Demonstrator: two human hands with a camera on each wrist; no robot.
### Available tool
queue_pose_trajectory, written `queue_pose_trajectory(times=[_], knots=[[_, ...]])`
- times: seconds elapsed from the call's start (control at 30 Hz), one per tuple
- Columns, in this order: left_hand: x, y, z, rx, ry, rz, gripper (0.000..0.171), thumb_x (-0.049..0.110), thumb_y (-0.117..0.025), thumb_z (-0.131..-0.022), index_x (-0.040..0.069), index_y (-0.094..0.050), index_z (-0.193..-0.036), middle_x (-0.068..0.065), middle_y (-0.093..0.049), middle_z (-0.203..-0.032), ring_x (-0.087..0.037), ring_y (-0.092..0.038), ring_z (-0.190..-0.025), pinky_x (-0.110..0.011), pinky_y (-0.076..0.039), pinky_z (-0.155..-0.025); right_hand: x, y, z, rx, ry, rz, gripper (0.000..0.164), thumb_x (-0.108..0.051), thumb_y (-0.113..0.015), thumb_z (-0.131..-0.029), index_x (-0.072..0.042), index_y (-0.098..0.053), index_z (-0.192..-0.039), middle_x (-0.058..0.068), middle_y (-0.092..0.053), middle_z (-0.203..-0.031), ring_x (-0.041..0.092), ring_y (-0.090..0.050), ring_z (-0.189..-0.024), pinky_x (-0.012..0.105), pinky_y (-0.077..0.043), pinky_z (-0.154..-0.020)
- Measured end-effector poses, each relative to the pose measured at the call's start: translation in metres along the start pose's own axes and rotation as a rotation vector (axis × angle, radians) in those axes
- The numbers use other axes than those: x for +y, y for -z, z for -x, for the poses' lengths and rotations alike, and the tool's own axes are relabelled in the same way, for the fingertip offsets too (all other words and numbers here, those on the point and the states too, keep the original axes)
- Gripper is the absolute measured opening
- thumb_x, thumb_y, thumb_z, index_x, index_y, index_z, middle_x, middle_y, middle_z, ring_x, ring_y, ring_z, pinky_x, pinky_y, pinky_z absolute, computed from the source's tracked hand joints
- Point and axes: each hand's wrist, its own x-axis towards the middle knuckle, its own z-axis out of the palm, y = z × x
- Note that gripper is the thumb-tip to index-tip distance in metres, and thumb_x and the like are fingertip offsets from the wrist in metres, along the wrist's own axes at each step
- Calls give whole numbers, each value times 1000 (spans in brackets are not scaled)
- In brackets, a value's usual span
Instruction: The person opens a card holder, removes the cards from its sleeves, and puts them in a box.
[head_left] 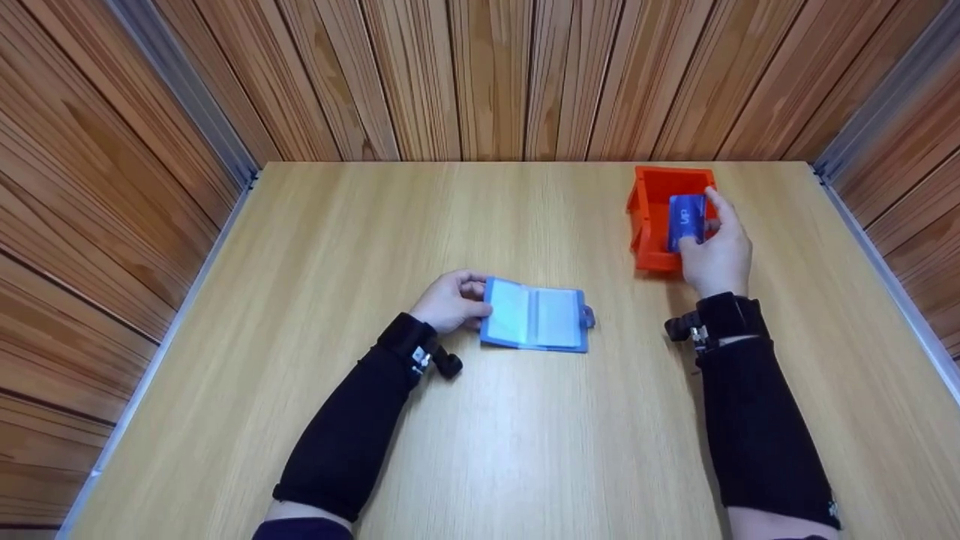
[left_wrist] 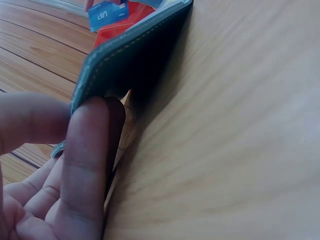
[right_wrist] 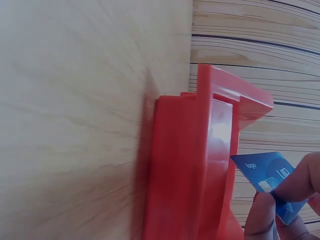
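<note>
Glossy plastic is seen in the bin (right_wrist: 172, 170), smooth plastic in the card (right_wrist: 252, 170), stitched leather-like material in the holder (left_wrist: 130, 50), wood grain in the tabletop (head_left: 540, 450).

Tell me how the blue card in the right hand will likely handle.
The blue card is probably stiff: its free corner extends flat beyond the fingers. It looks thin, so likely light. Its smooth-looking face could let it slip if pinched loosely.

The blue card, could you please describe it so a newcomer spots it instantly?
On the wooden table, find the orange bin, back right. Held above it in the right grip is the blue card; its white lettering sets it apart from the open blue holder.
</note>
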Motion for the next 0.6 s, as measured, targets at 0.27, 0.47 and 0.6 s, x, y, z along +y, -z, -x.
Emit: queue_pose_trajectory(times=[0.27,0.47,0.6], knots=[[0,1,0,-8,-3,-8,54,-4,-73,-82,6,-54,-132,-3,-64,-98,-20,-67,-85,-35,-62,-67,1,-8,-5,17,82,62,74,-8,-56,-95,-36,-24,-156,16,-49,-138,30,-45,-122,45,-42,-111],[0,1,-1,-3,4,-2,54,-5,-72,-82,6,-54,-132,-4,-64,-100,-21,-67,-85,-35,-62,-67,4,-13,-7,6,95,101,68,-8,-54,-94,-21,-29,-156,19,-53,-128,32,-48,-114,46,-44,-105],[1,0,0,-5,11,1,55,-4,-73,-82,7,-54,-132,-5,-65,-101,-21,-67,-85,-36,-62,-68,6,-16,-6,2,99,112,62,-9,-55,-93,-11,-36,-152,16,-60,-121,27,-56,-107,41,-49,-96]])
